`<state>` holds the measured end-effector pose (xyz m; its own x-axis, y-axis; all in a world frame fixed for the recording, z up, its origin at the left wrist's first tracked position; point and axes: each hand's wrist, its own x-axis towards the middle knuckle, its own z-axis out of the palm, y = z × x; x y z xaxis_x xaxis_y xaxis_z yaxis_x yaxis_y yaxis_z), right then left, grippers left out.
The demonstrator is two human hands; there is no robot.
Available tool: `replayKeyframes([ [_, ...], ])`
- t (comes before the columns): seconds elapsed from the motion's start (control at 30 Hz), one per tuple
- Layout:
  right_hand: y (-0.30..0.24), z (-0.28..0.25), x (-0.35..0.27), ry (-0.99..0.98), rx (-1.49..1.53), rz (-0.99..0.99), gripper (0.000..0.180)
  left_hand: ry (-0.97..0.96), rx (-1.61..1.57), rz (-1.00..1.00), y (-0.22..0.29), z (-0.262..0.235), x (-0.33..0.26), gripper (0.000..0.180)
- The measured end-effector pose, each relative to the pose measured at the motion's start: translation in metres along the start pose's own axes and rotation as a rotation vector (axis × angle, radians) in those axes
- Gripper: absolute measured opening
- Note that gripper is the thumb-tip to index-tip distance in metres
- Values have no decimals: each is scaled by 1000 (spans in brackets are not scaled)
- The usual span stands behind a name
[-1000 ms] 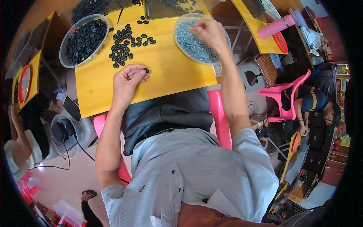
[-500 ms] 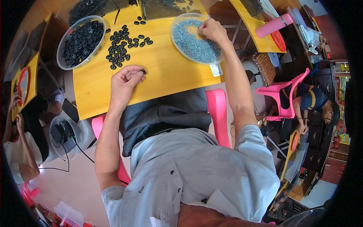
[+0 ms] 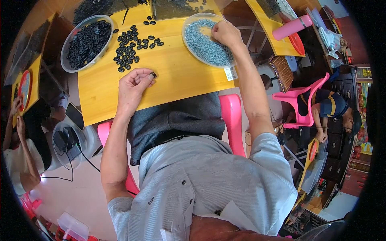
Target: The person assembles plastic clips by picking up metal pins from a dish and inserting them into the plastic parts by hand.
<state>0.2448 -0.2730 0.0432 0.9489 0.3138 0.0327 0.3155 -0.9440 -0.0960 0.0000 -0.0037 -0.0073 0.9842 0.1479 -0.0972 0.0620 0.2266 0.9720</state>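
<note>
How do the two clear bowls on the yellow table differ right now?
The left bowl holds black ring-like parts; the right bowl holds small pale blue-grey pieces. The right hand reaches into the right bowl, while the left bowl is untouched; the left hand rests on the table, pinching a black ring. Loose black rings lie scattered beside the left bowl. Both bowls are round, clear and shallow.

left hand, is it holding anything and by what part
The left hand pinches one small black ring by its edge between thumb and fingertips, just over the yellow table. Which exact part of the ring cannot be told.
</note>
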Motion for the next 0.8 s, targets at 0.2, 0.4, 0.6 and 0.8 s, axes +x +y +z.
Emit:
replayKeyframes([
  [0.2,-2,-2,-5,5,18,-15,14,0,-3,1,0,-1,-2,14],
  [0.4,7,-2,-9,201,169,-83,19,45,-32,3,0,1,-2,14],
  [0.6,-46,-26,-47,154,412,-214,17,206,-91,78,-8,4,1,15],
  [0.8,-123,0,-96,36,607,-610,12,234,-17,68,-4,10,-1,16],
])
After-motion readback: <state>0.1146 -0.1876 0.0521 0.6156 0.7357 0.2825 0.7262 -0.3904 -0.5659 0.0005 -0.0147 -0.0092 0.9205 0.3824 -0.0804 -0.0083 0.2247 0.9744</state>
